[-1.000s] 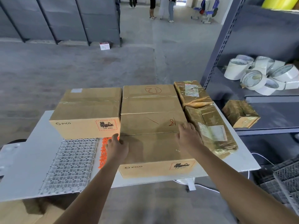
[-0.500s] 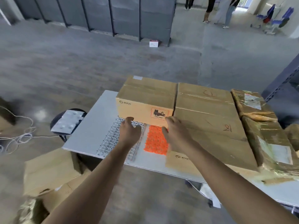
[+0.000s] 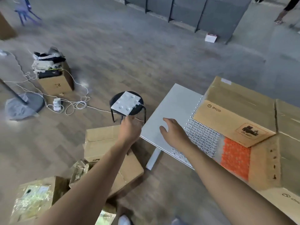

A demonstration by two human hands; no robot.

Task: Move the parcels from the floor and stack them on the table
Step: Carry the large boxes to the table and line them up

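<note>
A white table [image 3: 172, 109] stands at the right with a brown PICO box [image 3: 235, 111] on it and a larger cardboard box [image 3: 289, 143] beside that. On the floor at the lower left lie a big plain cardboard parcel [image 3: 100, 146], a tape-wrapped parcel [image 3: 32, 197] and a smaller wrapped one [image 3: 79, 172]. My left hand [image 3: 129, 129] hangs over the big floor parcel, fingers relaxed, holding nothing. My right hand [image 3: 173, 132] hovers over the table's bare left part, fingers spread and empty.
A white lattice mat [image 3: 199, 137] and an orange mat [image 3: 235, 156] lie on the table. A black stool [image 3: 128, 106] with a white sheet stands left of the table. Further left are a filled carton [image 3: 55, 78], cables with a power strip [image 3: 57, 104] and a lamp base [image 3: 24, 104].
Both hands have left the boxes on the table and swung left. My view has turned left and down, bringing the floor parcels and the stool into sight.
</note>
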